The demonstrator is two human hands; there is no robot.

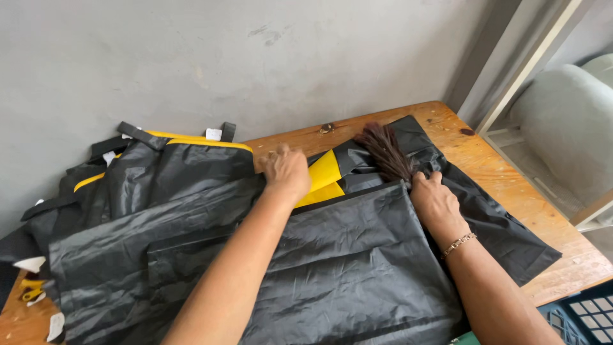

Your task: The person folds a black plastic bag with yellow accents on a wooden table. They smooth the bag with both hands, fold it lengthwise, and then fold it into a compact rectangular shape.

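Now left hand (pixel 287 170) flat on crinkled black fabric (pixel 332 268); right hand (pixel 434 201) gripping bristly brown brush (pixel 385 152).

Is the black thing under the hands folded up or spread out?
Spread out. The black fabric sheet lies flat over the wooden table, with both hands pressing on it.

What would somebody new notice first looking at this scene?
First, the big sheet of black fabric spread over the wooden table, with a bright yellow panel showing at its middle. The left hand presses down beside that yellow, and the right hand, a bracelet at its wrist, grips a dark brown brush on the fabric. More black and yellow pieces are piled at the left against the grey wall.
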